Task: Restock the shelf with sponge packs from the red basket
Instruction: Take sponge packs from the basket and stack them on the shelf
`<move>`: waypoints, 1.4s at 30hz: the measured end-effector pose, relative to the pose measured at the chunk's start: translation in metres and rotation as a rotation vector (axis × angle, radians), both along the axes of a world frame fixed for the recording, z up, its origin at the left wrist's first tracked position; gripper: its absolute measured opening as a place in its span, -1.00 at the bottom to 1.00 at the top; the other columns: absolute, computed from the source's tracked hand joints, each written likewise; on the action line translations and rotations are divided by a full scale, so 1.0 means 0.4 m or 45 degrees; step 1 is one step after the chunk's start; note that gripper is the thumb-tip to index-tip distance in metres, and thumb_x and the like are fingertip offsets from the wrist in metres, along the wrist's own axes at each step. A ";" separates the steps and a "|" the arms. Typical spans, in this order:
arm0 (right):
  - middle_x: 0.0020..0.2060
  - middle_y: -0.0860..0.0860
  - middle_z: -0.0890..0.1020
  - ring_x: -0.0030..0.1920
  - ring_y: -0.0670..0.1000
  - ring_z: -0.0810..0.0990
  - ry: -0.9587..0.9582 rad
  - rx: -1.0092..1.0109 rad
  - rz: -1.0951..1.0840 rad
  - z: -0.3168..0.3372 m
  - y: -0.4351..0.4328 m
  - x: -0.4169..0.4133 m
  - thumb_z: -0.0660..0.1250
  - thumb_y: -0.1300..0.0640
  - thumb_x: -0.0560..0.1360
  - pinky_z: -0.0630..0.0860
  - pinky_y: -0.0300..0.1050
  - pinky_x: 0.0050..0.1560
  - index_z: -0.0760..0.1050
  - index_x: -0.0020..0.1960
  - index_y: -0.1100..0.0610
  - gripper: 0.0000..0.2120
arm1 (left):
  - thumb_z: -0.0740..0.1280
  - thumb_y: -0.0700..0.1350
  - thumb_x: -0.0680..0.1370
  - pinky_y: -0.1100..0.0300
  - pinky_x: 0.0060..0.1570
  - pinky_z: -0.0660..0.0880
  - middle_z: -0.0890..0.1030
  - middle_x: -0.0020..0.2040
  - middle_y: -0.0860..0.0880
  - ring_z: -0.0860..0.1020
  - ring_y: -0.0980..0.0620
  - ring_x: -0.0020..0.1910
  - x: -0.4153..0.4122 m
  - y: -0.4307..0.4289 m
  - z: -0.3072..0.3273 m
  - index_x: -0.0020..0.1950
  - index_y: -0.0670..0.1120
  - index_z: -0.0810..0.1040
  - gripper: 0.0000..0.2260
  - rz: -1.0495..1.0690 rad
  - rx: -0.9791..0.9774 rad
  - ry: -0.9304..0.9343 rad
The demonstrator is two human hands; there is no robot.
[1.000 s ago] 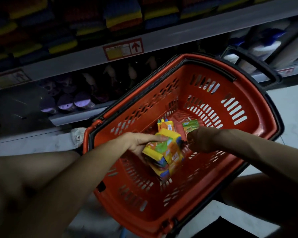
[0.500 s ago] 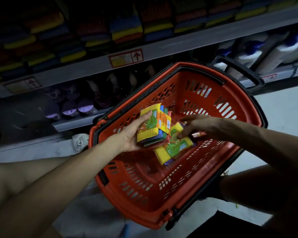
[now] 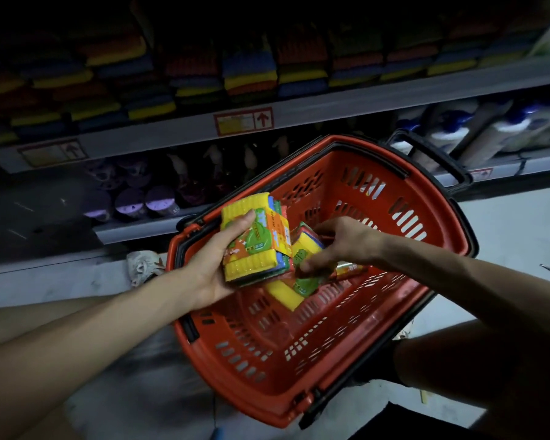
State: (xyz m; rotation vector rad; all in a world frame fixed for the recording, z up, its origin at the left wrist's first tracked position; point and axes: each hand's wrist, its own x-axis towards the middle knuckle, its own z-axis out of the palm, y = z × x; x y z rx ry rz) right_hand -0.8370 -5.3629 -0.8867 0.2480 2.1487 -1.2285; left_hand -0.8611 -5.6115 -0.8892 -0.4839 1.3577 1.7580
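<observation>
Sponge pack, held (image 3: 254, 239): yellow-faced block of layered sponges in an orange-and-green printed wrapper, centre of frame, raised above the left rim of the basket.
Left hand (image 3: 216, 268): clamped on that pack, thumb across the top face, fingers underneath.
Right hand (image 3: 340, 242): reaching down into the basket, thumb and fingers curled round a second sponge pack (image 3: 302, 281) of the same print.
Hands: close together, each on its own pack.
Step in hand (judgement): gather both packs, then lift to the shelf. Take the second pack by its firm edges, not by loose wrapper; hold the first flat so the layers do not slide.
Red basket (image 3: 299, 360): slotted red plastic with black handle, lower centre, mouth tilted toward the camera. Contents: the second pack and a small orange-red wrapped item (image 3: 346, 268) beside it; anything beneath cannot be told.
Shelf (image 3: 331, 106): grey metal, upper frame, carrying dim rows of yellow, blue and red stacked sponges (image 3: 248, 74).
Lower shelf: purple-lidded jars (image 3: 159, 201) at left, white bottles with blue caps (image 3: 458, 134) at right.
</observation>
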 end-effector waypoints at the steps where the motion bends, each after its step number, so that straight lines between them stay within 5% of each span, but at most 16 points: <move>1: 0.11 0.00 0.68 0.12 0.02 0.66 0.031 0.023 0.015 0.000 -0.003 0.004 0.69 0.01 0.25 0.62 0.00 0.19 0.56 0.21 0.11 -0.40 | 0.42 0.21 0.50 -0.13 0.35 0.49 0.68 0.25 -0.16 0.65 -0.18 0.25 0.001 -0.001 0.005 0.37 -0.04 0.60 -0.48 -0.016 0.007 0.012; 5: 0.04 0.08 0.68 -0.03 0.04 0.71 0.074 -0.143 -0.182 -0.014 -0.005 0.016 0.68 0.22 0.27 0.68 -0.11 -0.10 0.52 0.23 0.15 -0.40 | 0.47 0.30 0.44 -0.12 0.39 0.46 0.70 0.24 -0.07 0.66 -0.12 0.23 -0.010 -0.007 0.011 0.36 0.06 0.60 -0.44 -0.114 -0.117 0.149; 9: 0.09 0.04 0.65 0.05 0.01 0.67 0.049 -0.161 -0.292 -0.026 0.029 0.005 0.65 0.16 0.33 0.63 -0.14 0.04 0.50 0.32 0.08 -0.38 | 0.59 0.35 0.18 -0.12 0.28 0.56 0.75 0.08 0.01 0.73 -0.04 0.06 -0.005 -0.030 -0.014 0.25 0.08 0.66 -0.30 -0.152 -0.439 0.356; 12: 0.12 0.00 0.60 0.07 0.00 0.62 0.110 -0.025 -0.354 -0.043 0.074 -0.005 0.59 0.12 0.41 0.58 -0.14 0.06 0.40 0.43 0.07 -0.34 | 0.61 0.35 0.19 -0.03 0.12 0.62 0.71 0.07 0.04 0.70 -0.02 0.01 0.015 -0.048 -0.044 0.21 0.07 0.56 -0.31 -0.304 -0.771 0.475; 16: 0.16 0.08 0.58 0.10 0.10 0.62 0.200 0.326 -0.385 -0.065 0.145 -0.006 0.59 -0.13 0.37 0.57 -0.03 0.07 0.33 0.41 0.13 -0.24 | 0.52 0.40 0.29 0.00 0.15 0.46 0.39 0.16 -0.01 0.43 -0.07 0.19 0.012 -0.075 -0.093 0.11 -0.04 0.41 -0.33 -0.802 -1.302 0.776; 19: 0.15 0.12 0.61 0.09 0.14 0.62 0.216 0.491 -0.372 -0.063 0.178 0.008 0.59 -0.22 0.32 0.59 0.05 0.10 0.36 0.33 0.16 -0.22 | 0.42 0.50 0.28 0.02 0.31 0.34 0.32 0.32 -0.05 0.30 -0.13 0.36 -0.010 -0.084 -0.122 0.29 -0.05 0.40 -0.18 -1.181 -1.618 0.973; 23: 0.10 0.14 0.66 0.02 0.17 0.67 0.273 0.613 -0.217 -0.069 0.160 0.032 0.57 -0.27 0.31 0.62 0.12 0.06 0.40 0.25 0.12 -0.28 | 0.38 0.52 0.29 0.04 0.42 0.25 0.38 0.40 -0.08 0.31 -0.12 0.42 -0.068 -0.082 -0.137 0.43 -0.13 0.38 -0.05 -1.240 -1.840 1.241; 26: 0.00 0.05 0.68 -0.04 0.10 0.68 0.333 0.460 -0.394 -0.060 0.142 0.047 0.60 -0.24 0.29 0.62 0.04 -0.01 0.46 0.18 0.05 -0.37 | 0.40 0.49 0.31 0.02 0.56 0.07 0.39 0.46 -0.10 0.29 -0.12 0.49 -0.123 -0.080 -0.134 0.48 -0.15 0.35 -0.03 -1.248 -1.896 1.351; 30: 0.05 0.03 0.69 -0.05 -0.01 0.70 0.302 -0.061 -0.646 -0.035 0.114 0.046 0.62 -0.08 0.32 0.58 -0.21 -0.22 0.49 0.23 -0.01 -0.43 | 0.43 0.45 0.33 -0.03 0.61 -0.09 0.20 0.62 -0.17 0.07 -0.15 0.64 -0.188 -0.090 -0.117 0.53 -0.13 0.29 -0.02 -1.238 -1.944 1.389; 32: 0.09 0.03 0.68 -0.04 -0.02 0.71 0.239 -0.182 -0.689 -0.031 0.099 0.040 0.62 -0.07 0.29 0.57 -0.24 -0.28 0.44 0.35 0.01 -0.30 | 0.45 0.45 0.31 -0.02 0.57 0.05 0.24 0.59 -0.16 0.14 -0.17 0.60 -0.203 -0.093 -0.101 0.51 -0.12 0.31 -0.04 -1.190 -1.925 1.389; 36: 0.10 0.07 0.68 0.01 0.06 0.73 0.175 -0.245 -0.721 -0.023 0.072 0.024 0.61 -0.23 0.17 0.66 0.03 0.03 0.35 0.40 0.09 -0.08 | 0.48 0.45 0.27 -0.03 0.33 0.36 0.48 0.35 -0.07 0.40 -0.14 0.38 -0.187 -0.091 -0.071 0.37 -0.06 0.40 -0.14 -1.057 -1.720 1.264; 40: 0.04 0.06 0.70 -0.08 0.04 0.75 0.237 -0.370 -0.691 0.031 0.021 -0.008 0.47 -0.17 0.48 0.66 -0.07 -0.13 0.41 0.37 -0.02 -0.46 | 0.58 0.32 0.29 0.04 0.06 0.57 0.65 0.08 0.03 0.64 0.00 0.06 -0.177 -0.082 -0.013 0.19 -0.01 0.48 -0.35 -0.835 -1.148 0.903; 42: 0.10 0.02 0.68 0.02 0.06 0.73 0.292 -0.381 -0.610 0.063 -0.004 -0.035 0.43 -0.15 0.51 0.66 0.04 0.04 0.45 0.37 -0.19 -0.56 | 0.56 0.43 0.21 0.07 0.01 0.62 0.71 0.00 0.05 0.69 0.06 -0.04 -0.177 -0.064 0.041 0.13 0.04 0.55 -0.33 -0.837 -0.988 0.854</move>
